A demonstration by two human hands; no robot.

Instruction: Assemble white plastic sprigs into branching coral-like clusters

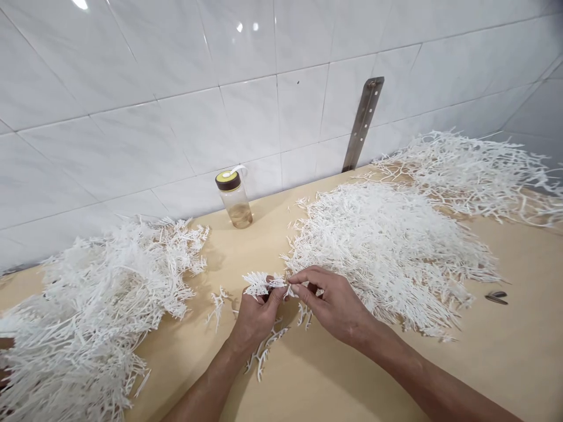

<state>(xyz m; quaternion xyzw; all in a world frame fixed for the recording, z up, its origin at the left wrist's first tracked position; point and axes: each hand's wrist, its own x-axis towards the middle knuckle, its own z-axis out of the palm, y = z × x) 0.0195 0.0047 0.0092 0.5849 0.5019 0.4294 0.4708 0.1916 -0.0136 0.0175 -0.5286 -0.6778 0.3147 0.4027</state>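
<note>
My left hand (260,310) is closed on a white feathery plastic sprig (256,284), gripped between thumb and fingers near the middle of the table. Beside it, my right hand (328,299) pinches at the sprig's right end, thumb and forefinger nearly touching the left fingertips. Just what small piece sits in the right fingertips is too fine to make out. Under and around my hands lie loose white branched stems: one twig (217,306) left of my left hand and another branched stem (264,351) below it.
A large heap of white sprigs (97,305) covers the left side. Right of centre spreads another heap (373,246), with thin white branches (479,170) behind it. A clear bottle (237,205) stands near the tiled wall. A metal bracket (363,126) leans there; a small dark object (497,297) lies right.
</note>
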